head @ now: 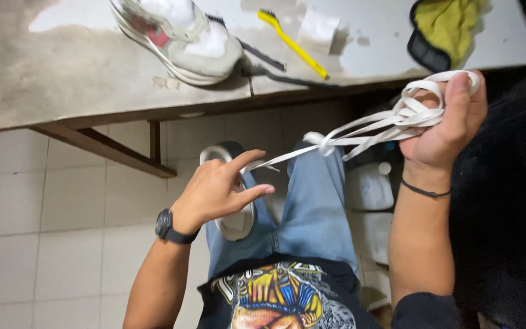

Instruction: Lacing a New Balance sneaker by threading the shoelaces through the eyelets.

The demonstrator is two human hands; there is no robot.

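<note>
Right hand [444, 125], upper right of frame, is closed around a bundle of white shoelace [391, 122]. The lace runs taut down-left to the left hand [217, 189] at centre, where thumb and forefinger pinch its end. A grey-white sneaker [181, 36] sits on the table [62, 73], upper left, beside a yellow brush [292, 42].

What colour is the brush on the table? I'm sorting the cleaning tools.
Yellow handle, dark bristles: the brush shows in the head view.

open air between hands; table edge [153, 113] above, knees [312, 201] below.
</note>
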